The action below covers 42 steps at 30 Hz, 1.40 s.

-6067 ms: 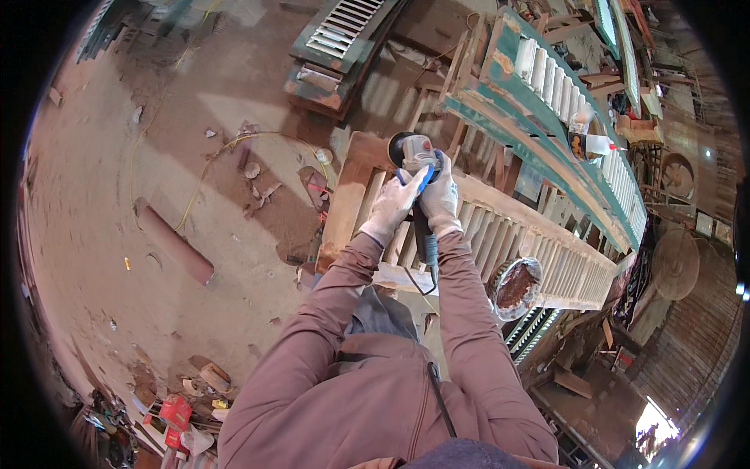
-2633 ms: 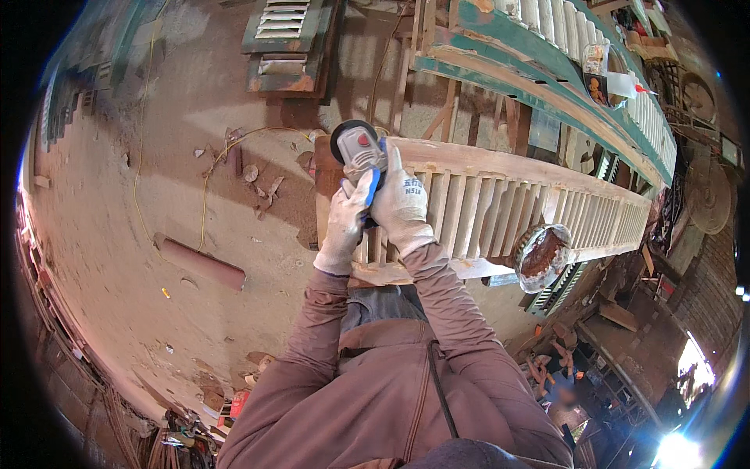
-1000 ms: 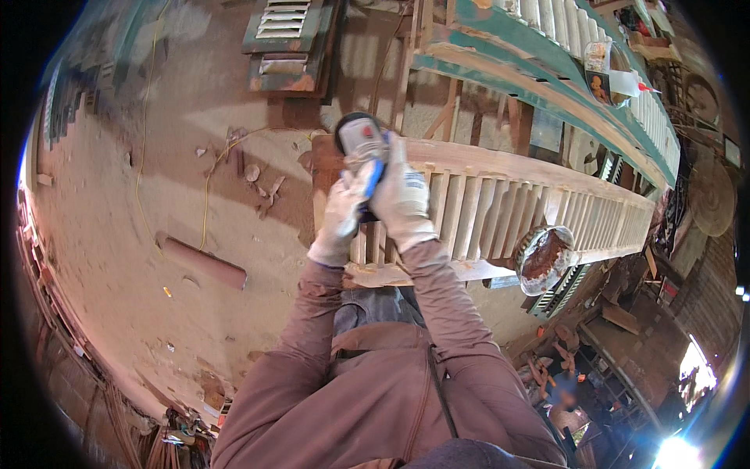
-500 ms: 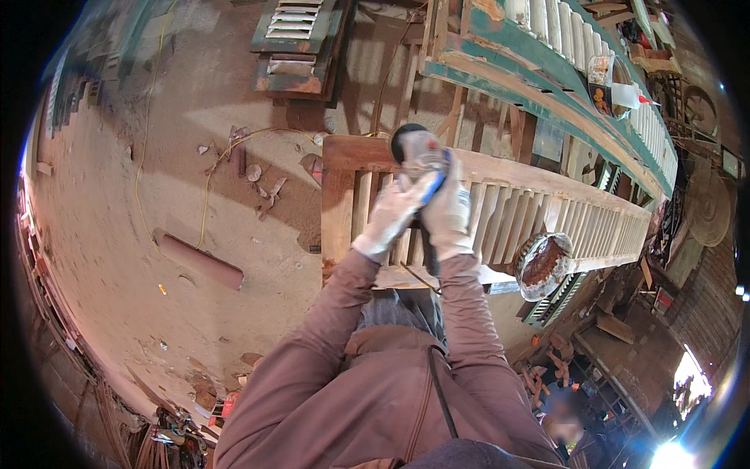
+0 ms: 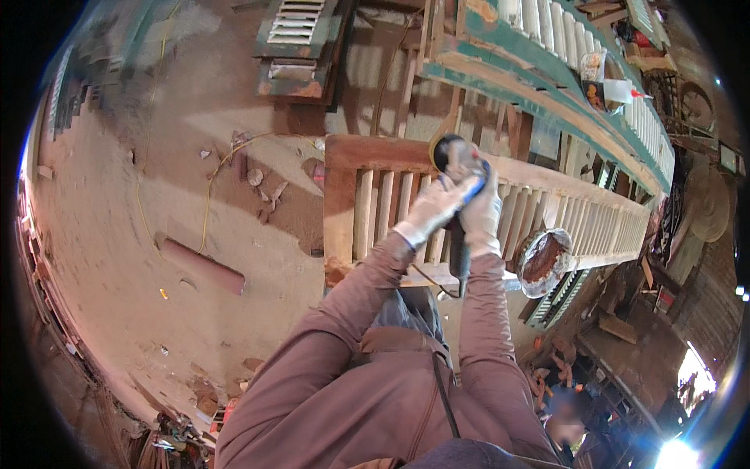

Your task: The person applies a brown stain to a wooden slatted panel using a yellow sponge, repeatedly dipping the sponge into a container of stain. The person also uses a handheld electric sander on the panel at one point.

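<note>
A handheld angle grinder (image 5: 459, 246), with a round dark disc at its far end, rests its head on the far rail of a bare-wood louvred shutter (image 5: 339, 211). My left hand (image 5: 426, 209), in a pale work glove, is closed around the tool near its head. On the other side my right hand (image 5: 482, 215), gloved as well, grips its body, where a blue part shows. The tool's dark rear end points back toward me, and a cord trails from it. The disc's underside is hidden.
A round tub (image 5: 525, 275) of reddish-brown stuff sits at the shutter's near right edge. Beyond stands a green-painted shutter (image 5: 500, 70) bearing a white bottle (image 5: 617, 91). A yellow cord (image 5: 208, 211) and a brown roll (image 5: 205, 266) lie on the floor. Another person (image 5: 566, 406) is at lower right.
Both hands and the grinder have moved right along the shutter's far rail. The grip on the tool stays the same.
</note>
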{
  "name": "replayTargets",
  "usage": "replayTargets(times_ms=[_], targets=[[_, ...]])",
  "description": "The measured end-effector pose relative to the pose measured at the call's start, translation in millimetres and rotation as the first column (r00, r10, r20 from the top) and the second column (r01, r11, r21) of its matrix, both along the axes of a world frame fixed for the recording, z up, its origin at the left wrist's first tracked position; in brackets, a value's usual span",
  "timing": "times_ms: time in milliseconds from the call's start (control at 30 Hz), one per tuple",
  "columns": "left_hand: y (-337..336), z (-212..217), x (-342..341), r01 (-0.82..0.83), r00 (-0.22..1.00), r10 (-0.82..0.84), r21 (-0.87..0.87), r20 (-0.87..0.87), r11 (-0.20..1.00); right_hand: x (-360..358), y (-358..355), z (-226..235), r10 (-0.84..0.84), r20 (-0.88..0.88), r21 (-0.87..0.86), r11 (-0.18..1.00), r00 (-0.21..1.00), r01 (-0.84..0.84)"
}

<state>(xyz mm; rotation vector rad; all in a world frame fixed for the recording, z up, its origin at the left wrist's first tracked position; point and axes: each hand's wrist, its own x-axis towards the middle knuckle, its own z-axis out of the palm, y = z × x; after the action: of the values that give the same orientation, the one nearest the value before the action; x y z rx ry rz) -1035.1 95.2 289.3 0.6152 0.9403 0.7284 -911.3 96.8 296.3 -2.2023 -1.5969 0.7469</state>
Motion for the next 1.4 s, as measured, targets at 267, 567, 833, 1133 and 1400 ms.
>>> replayTargets(times_ms=[267,567,833,1133,1400], targets=[[-141,-7,10,0.278,0.95,-0.273,-0.011,0.153,0.961,44,-80,35,-0.102,-0.651,-0.014,0.992,0.752,0.123],[-255,46,31,0.512,0.853,-0.491,-0.104,0.174,0.852,57,-170,75,-0.097,-0.842,0.026,0.975,0.531,0.22],[-371,64,95,0.613,0.787,-0.612,0.018,0.079,0.79,151,-328,86,-0.175,-0.971,-0.047,0.808,0.163,0.588],[-546,48,170,0.765,0.643,-0.76,-0.029,0.098,0.644,216,-548,62,-0.363,-0.767,0.083,0.761,0.528,0.644],[-559,48,162,0.54,0.84,-0.536,-0.215,0.081,0.814,192,-594,45,-0.239,-0.697,0.168,0.862,0.676,0.478]])
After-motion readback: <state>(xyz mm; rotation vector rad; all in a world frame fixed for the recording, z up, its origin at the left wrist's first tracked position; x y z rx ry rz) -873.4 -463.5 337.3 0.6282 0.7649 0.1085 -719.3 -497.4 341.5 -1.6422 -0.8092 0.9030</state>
